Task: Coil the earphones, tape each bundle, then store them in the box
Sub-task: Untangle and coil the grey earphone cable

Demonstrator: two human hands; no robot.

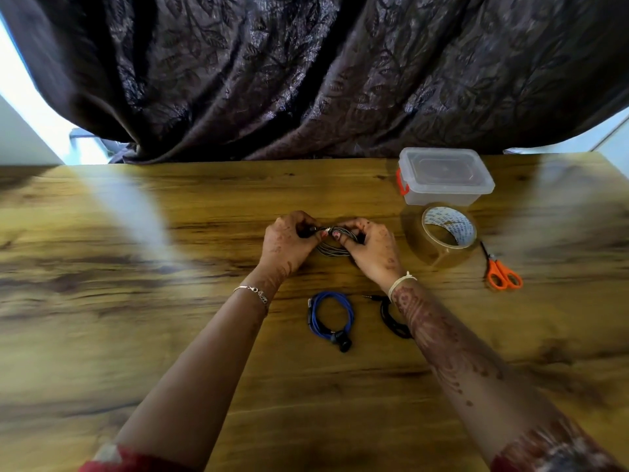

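Note:
Both hands meet over the middle of the wooden table (136, 267) on a grey coiled earphone bundle (332, 248). My left hand (289, 241) pinches its dark end at the left. My right hand (371, 248) grips the coil's right side. A blue coiled earphone bundle (328, 316) lies nearer me between my forearms. Beside it a black earphone bundle (391, 318) is partly hidden under my right forearm. The clear plastic box (442, 178) with an orange clasp stands lidded at the back right. In front of it sits a roll of brown tape (439, 236).
Orange-handled scissors (500, 270) lie right of the tape roll. A dark patterned curtain (323, 73) hangs behind the table's far edge.

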